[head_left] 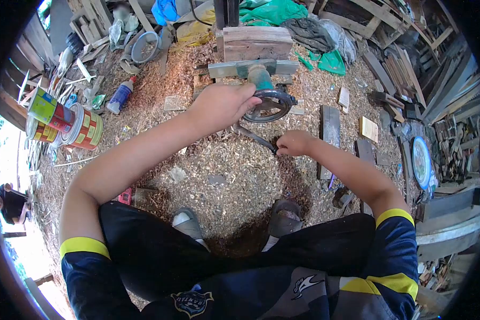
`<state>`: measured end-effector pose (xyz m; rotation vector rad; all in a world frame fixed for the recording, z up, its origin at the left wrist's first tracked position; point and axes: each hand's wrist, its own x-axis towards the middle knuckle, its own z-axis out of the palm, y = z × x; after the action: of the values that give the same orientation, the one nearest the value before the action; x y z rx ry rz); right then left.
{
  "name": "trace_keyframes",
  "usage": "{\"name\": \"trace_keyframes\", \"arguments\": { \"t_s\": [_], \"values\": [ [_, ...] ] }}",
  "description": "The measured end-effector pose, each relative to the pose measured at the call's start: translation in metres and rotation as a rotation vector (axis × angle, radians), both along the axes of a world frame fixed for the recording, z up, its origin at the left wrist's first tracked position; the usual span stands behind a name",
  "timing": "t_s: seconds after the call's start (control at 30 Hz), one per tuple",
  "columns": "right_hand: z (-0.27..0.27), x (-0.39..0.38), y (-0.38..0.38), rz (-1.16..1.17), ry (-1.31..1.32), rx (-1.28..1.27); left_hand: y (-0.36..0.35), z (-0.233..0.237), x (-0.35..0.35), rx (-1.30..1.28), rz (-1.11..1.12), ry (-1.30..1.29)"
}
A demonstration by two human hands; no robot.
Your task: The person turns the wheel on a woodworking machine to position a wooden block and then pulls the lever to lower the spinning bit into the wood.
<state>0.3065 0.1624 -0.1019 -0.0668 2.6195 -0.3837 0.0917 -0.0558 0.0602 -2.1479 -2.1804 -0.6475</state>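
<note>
A machine with a green metal body (260, 78) stands ahead of me, with a black handwheel (279, 113) on its near side. My left hand (224, 105) reaches across from the left and is closed at the wheel's left rim, thumb and fingers against it. Below the wheel, a dark metal lever (256, 137) slants down to the right. My right hand (295, 143) is closed around the lever's black end. Parts of both hands' fingers are turned away from the camera. Behind the green body runs a flat metal bar (224, 70), with a thick wooden block (257, 44) beyond it.
Wood shavings cover the floor around my sandals (286, 217). To the left are stacked paint cans (86, 128) and a blue bottle (121, 96). Dark planks (330, 125) and a pale wood block (368, 129) lie at right. A person (13, 205) is at the far left.
</note>
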Motion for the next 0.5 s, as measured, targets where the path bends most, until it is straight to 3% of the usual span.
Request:
{"name": "trace_keyframes", "arguments": {
  "t_s": [0.2,0.27,0.3,0.37,0.5],
  "values": [
    [0.016,0.008,0.003,-0.201,0.029,-0.046,-0.002,0.003,0.002,-0.011,0.009,0.005],
    [0.03,0.01,0.004,-0.308,0.345,-0.127,-0.002,0.004,0.002,-0.027,0.014,0.012],
    [0.04,0.009,0.002,-0.307,0.344,-0.126,-0.002,0.003,0.002,-0.025,0.015,0.012],
    [0.056,0.004,-0.004,-0.577,0.578,-0.402,-0.001,-0.001,0.001,-0.038,0.027,0.027],
    [0.06,-0.005,-0.012,-0.679,0.761,-0.575,0.0,-0.003,0.001,-0.03,0.028,0.045]
  ]
}}
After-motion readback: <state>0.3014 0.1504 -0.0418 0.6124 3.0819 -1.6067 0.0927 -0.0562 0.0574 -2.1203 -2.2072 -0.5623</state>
